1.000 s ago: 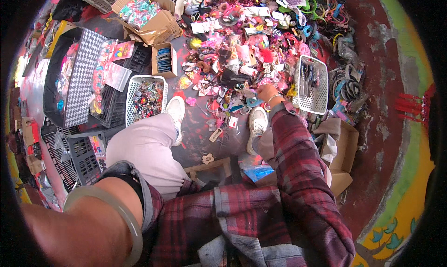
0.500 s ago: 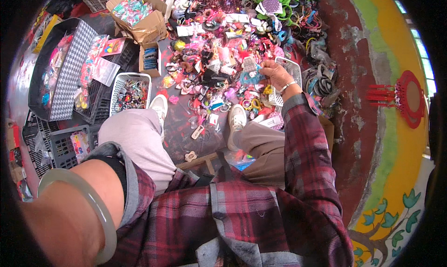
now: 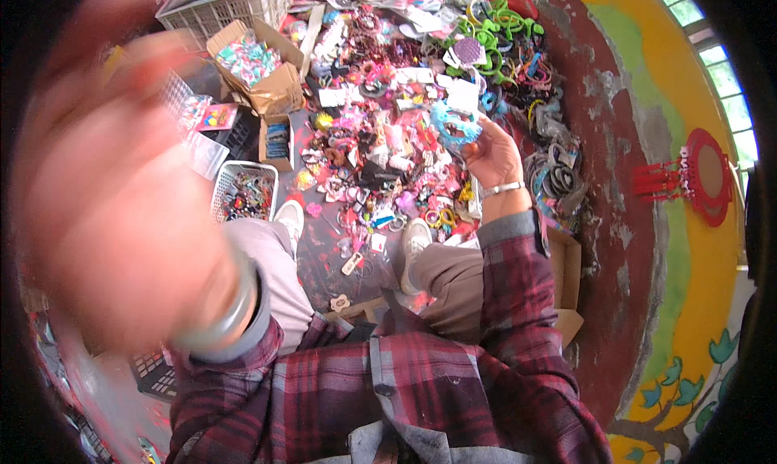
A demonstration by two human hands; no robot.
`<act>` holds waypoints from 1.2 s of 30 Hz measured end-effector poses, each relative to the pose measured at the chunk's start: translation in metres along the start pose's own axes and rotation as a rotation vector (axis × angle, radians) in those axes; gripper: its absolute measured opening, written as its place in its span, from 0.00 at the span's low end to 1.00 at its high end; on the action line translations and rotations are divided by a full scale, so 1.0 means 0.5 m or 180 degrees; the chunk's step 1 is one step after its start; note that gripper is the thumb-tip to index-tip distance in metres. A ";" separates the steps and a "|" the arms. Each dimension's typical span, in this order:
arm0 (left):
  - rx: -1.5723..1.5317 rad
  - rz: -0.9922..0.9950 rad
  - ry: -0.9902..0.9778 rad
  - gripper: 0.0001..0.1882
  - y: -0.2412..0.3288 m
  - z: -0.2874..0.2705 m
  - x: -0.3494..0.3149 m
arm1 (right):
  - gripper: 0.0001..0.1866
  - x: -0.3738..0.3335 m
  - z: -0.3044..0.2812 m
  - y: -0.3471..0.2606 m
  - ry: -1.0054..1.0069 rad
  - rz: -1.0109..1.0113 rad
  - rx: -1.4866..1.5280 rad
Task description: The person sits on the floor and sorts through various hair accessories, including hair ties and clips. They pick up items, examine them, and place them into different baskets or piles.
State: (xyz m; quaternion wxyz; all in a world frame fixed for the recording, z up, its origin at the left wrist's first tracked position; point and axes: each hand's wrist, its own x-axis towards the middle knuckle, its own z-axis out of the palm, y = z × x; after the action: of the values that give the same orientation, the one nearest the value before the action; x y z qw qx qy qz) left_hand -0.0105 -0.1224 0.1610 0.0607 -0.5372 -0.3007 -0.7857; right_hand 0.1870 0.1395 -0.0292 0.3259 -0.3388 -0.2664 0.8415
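Observation:
My right hand point(image 3: 494, 154) is closed on a light blue, frilly ring that looks like a scrunchie point(image 3: 454, 126). A white card point(image 3: 463, 97) sits at its upper edge, and the ring is held over a spread pile of hair accessories point(image 3: 380, 136). Large and close at the left is my left hand point(image 3: 121, 189), raised and smeared by motion. Its fingers are too blurred to read, and I cannot make out anything in them.
Beyond my shoes lies the pile, with green headbands point(image 3: 506, 29) at its far right. To its left stand a white basket point(image 3: 273, 190) of small items, an open carton point(image 3: 283, 88) of packets and a grey crate point(image 3: 235, 11). A painted wall point(image 3: 623, 181) rises at the right.
My left hand has swung up from the lower left and covers much of that side. My right hand has turned, showing the blue ring and white card more fully.

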 end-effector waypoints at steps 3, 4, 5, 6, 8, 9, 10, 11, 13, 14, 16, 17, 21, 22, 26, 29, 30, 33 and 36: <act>-0.0267 -0.2177 0.0080 0.11 -0.172 -0.015 -0.086 | 0.13 -0.028 0.048 0.005 -0.0367 0.0120 0.1036; -0.0374 -0.2803 -0.0030 0.13 -0.210 -0.010 -0.120 | 0.13 -0.031 0.056 0.005 -0.0487 0.0122 0.1198; -0.0713 -0.3634 0.0110 0.12 -0.235 -0.001 -0.156 | 0.13 -0.032 0.058 0.003 -0.0583 0.0125 0.1352; -0.1043 -0.4064 0.0322 0.14 -0.256 0.003 -0.191 | 0.13 -0.038 0.076 0.006 -0.1077 0.0303 0.1559; -0.1485 -0.4647 0.0442 0.19 -0.293 0.017 -0.241 | 0.12 -0.045 0.094 0.021 -0.1367 0.0403 0.1829; -0.1579 -0.4802 0.0316 0.22 -0.303 0.030 -0.243 | 0.12 -0.043 0.098 0.026 -0.1437 0.0443 0.1905; -0.2000 -0.4928 0.0273 0.26 -0.305 0.039 -0.247 | 0.13 -0.046 0.105 0.029 -0.1531 0.0432 0.1851; -0.2550 -0.5002 0.0121 0.26 -0.309 0.046 -0.245 | 0.13 -0.044 0.100 0.032 -0.1436 0.0475 0.1817; -0.2762 -0.4770 -0.0245 0.27 -0.310 0.061 -0.242 | 0.13 -0.036 0.102 0.036 -0.1537 0.0244 0.1660; -0.2767 -0.4730 -0.0222 0.22 -0.311 0.064 -0.242 | 0.12 -0.036 0.108 0.035 -0.1227 0.0173 0.1613; -0.2752 -0.4743 -0.0238 0.18 -0.313 0.064 -0.236 | 0.12 -0.038 0.124 0.028 -0.0609 0.0037 0.1513; -0.2761 -0.4748 -0.0242 0.16 -0.314 0.067 -0.234 | 0.12 -0.033 0.120 0.027 -0.0550 0.0035 0.1502; -0.2727 -0.4926 0.0099 0.12 -0.321 0.070 -0.235 | 0.12 -0.010 0.095 0.018 -0.0382 0.0095 0.1522; -0.2633 -0.4915 0.0029 0.11 -0.323 0.073 -0.232 | 0.12 -0.008 0.090 0.015 -0.0238 0.0005 0.1428; -0.2195 -0.4824 -0.0134 0.08 -0.305 0.073 -0.204 | 0.12 -0.006 0.092 0.005 0.0059 -0.0090 0.1187; -0.1815 -0.4492 -0.0382 0.09 -0.316 0.063 -0.212 | 0.09 0.005 0.064 -0.016 0.0152 -0.0224 0.1195; -0.1572 -0.4354 -0.0517 0.09 -0.321 0.059 -0.216 | 0.09 0.005 0.054 -0.025 0.0205 -0.0303 0.1239; -0.0846 -0.4094 -0.0706 0.10 -0.322 0.046 -0.217 | 0.08 -0.001 0.037 -0.046 0.0374 -0.0559 0.1212; -0.0263 -0.3836 -0.0820 0.11 -0.337 0.034 -0.230 | 0.09 -0.009 0.032 -0.055 0.0453 -0.0615 0.1142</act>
State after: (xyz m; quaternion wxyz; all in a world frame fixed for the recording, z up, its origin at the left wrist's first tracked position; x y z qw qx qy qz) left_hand -0.0196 -0.0027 -0.0048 -0.4515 -0.3653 -0.5256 -0.6216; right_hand 0.1877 0.1504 0.0009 0.4781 -0.3068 -0.1199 0.8142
